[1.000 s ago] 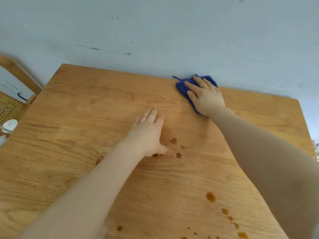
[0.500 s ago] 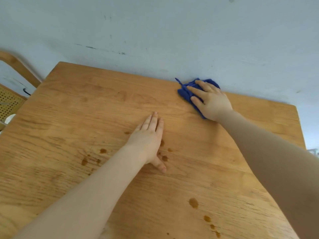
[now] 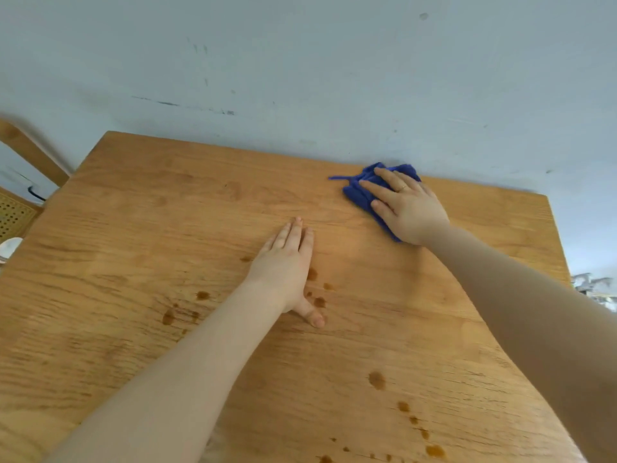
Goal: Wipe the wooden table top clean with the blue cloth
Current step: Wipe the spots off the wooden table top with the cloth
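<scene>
The wooden table top [image 3: 140,228] fills most of the view. A bunched blue cloth [image 3: 359,192] lies near its far edge, right of centre. My right hand [image 3: 405,207] presses flat on the cloth, fingers spread over it, hiding most of it. My left hand [image 3: 287,262] rests palm down on the bare wood in the middle, fingers together, holding nothing. Brown stains dot the wood: a cluster [image 3: 317,292] beside my left hand, smears [image 3: 180,310] to its left, and a trail [image 3: 377,379] toward the near right.
A pale blue wall [image 3: 300,61] stands right behind the table's far edge. A wooden chair with a woven seat [image 3: 15,215] sits at the left side, with a white object [image 3: 10,247] by it. Some clutter [image 3: 592,289] shows past the right edge.
The right hand and the blue cloth stay near the far edge, shifting only slightly. The left hand stays planted; its thumb has swung out. The view has shifted, revealing stains to its left.
</scene>
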### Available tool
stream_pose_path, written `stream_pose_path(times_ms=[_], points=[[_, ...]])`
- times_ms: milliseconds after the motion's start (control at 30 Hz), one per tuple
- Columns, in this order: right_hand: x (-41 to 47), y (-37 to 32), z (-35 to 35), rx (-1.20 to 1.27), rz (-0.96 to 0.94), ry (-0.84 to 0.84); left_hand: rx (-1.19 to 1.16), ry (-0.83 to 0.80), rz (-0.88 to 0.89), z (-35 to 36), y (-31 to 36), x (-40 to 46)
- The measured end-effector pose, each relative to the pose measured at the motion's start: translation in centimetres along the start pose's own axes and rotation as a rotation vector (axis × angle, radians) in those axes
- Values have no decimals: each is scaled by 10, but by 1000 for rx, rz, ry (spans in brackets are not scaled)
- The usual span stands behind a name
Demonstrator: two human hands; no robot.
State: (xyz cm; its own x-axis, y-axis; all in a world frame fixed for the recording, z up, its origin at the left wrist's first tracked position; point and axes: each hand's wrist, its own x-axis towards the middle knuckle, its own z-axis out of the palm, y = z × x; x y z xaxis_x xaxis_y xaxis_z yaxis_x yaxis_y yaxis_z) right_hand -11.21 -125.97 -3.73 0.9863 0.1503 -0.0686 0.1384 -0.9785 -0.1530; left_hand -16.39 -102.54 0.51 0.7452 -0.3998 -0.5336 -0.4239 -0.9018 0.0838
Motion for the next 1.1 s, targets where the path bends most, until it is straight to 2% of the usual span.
stream_pose_path(times_ms=[67, 133, 300, 400, 600, 667, 733, 833, 933, 1000, 1100], points=[[8, -1, 1, 11, 135, -4, 18, -12, 0, 1, -1, 1], [-8, -14, 3, 13, 172, 4, 20, -14, -4, 1, 1, 1], [-87, -56, 6, -10, -2, -103, -1, -5, -6, -3, 3, -3], [-77, -51, 2, 24, -28, -86, 14, 10, 15, -4, 2, -1], [-7, -17, 9, 79, 339, 35, 10, 34, 72, 9, -12, 7], [-7, -22, 9, 82, 388, 33, 12, 40, 78, 9, -12, 7], [-24, -33, 12, 82, 353, 36, 7, 39, 75, 8, -10, 5], [-71, -54, 14, 76, 188, 103, 0, 30, 65, 5, -8, 3], [-88, -51, 12, 75, 56, 41, -6, 27, 54, 2, -7, 2], [-71, -34, 12, 84, 49, 55, -2, 25, 56, 0, -6, 3], [-28, -4, 9, 78, 172, 159, -4, 13, 55, 2, -7, 4]])
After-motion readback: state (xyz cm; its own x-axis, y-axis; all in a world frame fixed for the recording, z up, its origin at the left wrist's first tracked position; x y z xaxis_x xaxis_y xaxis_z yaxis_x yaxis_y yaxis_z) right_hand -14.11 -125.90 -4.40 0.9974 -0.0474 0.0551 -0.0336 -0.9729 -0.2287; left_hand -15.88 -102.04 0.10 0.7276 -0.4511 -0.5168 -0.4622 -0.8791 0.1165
